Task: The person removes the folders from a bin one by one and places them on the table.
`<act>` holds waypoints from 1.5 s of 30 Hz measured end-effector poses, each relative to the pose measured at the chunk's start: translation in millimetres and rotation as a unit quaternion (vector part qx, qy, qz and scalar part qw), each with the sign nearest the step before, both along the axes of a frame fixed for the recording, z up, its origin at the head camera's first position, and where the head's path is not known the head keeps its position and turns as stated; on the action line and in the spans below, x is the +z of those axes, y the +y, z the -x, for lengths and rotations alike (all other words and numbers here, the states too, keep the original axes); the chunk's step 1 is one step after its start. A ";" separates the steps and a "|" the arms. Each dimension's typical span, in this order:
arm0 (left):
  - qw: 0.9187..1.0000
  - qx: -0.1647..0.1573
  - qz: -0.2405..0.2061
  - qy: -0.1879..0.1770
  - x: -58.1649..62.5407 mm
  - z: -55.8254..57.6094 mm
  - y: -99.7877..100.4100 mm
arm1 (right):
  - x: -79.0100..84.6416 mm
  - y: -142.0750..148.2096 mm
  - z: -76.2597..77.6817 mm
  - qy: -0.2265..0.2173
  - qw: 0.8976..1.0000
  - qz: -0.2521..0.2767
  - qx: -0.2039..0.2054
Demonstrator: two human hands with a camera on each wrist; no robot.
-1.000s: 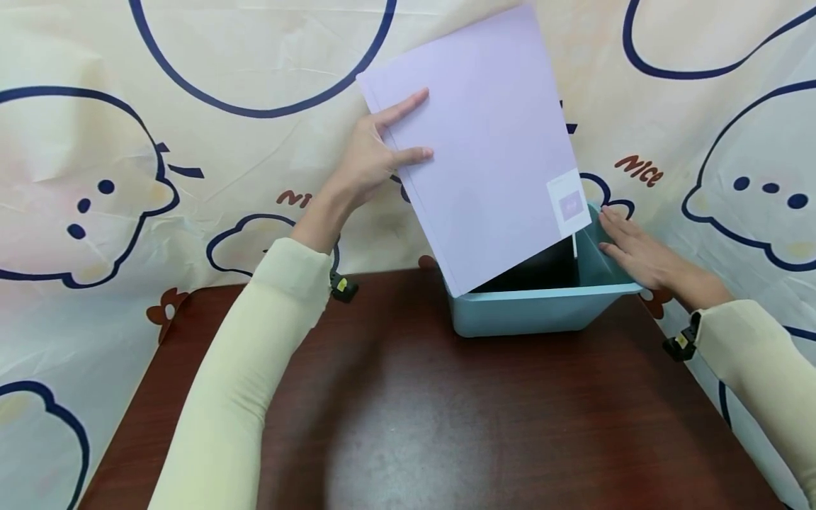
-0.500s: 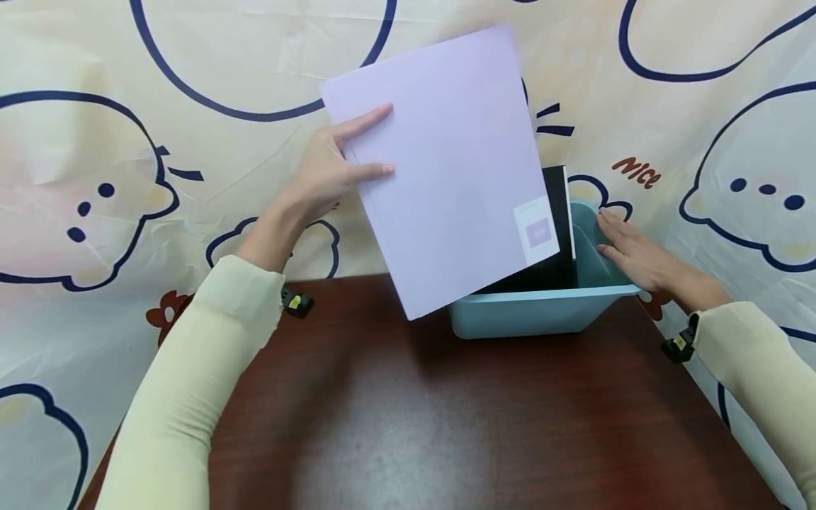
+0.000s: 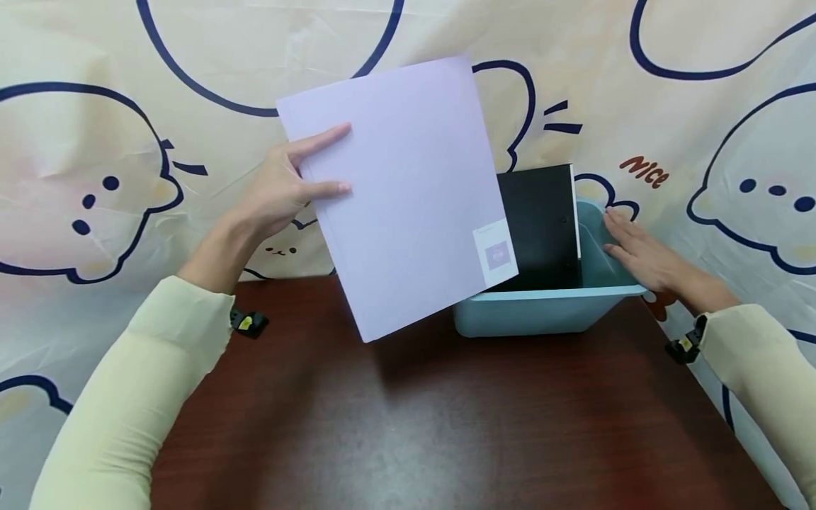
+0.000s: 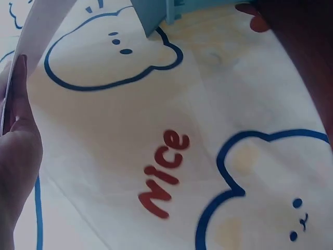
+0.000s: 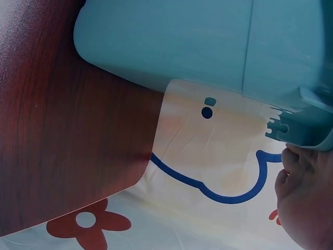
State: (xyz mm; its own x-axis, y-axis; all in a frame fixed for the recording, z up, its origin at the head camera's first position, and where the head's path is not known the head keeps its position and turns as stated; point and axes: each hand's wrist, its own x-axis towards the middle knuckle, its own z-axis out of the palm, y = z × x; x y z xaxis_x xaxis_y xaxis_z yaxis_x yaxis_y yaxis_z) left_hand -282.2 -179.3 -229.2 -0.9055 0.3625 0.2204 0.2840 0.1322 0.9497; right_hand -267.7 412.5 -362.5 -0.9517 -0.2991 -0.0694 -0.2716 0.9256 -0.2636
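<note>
A flat lilac folder (image 3: 408,198) with a white label near its lower right corner is tilted in the air at the middle of the head view. My left hand (image 3: 277,188) holds it by its left edge, thumb and forefinger on the front; the other fingers are behind it. In the left wrist view the folder (image 4: 44,26) shows nearly edge-on. A light-blue plastic bin (image 3: 529,313) stands to the right, and my right hand (image 3: 650,258) grips its right end at the rim. Inside the bin stands a black folder-like item (image 3: 542,219), partly covered by the lilac folder.
The bin sits towards the back of a dark brown wooden table (image 3: 433,425). Behind it hangs a cream cloth (image 3: 210,42) printed with cartoon outlines. Each wrist carries a small black camera, such as the left wrist camera (image 3: 250,324).
My left hand has drawn the lilac folder leftward and down, away from the bin, uncovering more of the black item. The right hand and the bin have stayed in place.
</note>
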 end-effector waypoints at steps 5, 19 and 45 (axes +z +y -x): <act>0.999 0.003 -0.020 -0.026 -2.4 -7.2 -19.0 | 1.7 0.2 0.3 0.003 1.000 0.010 0.001; 0.997 -0.008 -0.057 -0.060 -2.6 -22.0 -62.0 | -0.2 3.8 -1.5 0.013 1.000 0.019 -0.001; 0.979 0.051 0.191 -0.048 -35.9 -41.9 -135.4 | -3.7 4.2 -1.2 0.009 0.999 0.033 0.005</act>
State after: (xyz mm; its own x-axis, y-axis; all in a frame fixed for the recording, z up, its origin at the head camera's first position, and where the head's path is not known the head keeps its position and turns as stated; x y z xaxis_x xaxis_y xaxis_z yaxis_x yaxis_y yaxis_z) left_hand -240.3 -314.8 -265.0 -0.9515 0.3076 -0.0012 0.1623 0.5055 0.8474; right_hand -266.5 416.7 -366.3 -0.9493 -0.3127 -0.0318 -0.2869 0.9035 -0.3185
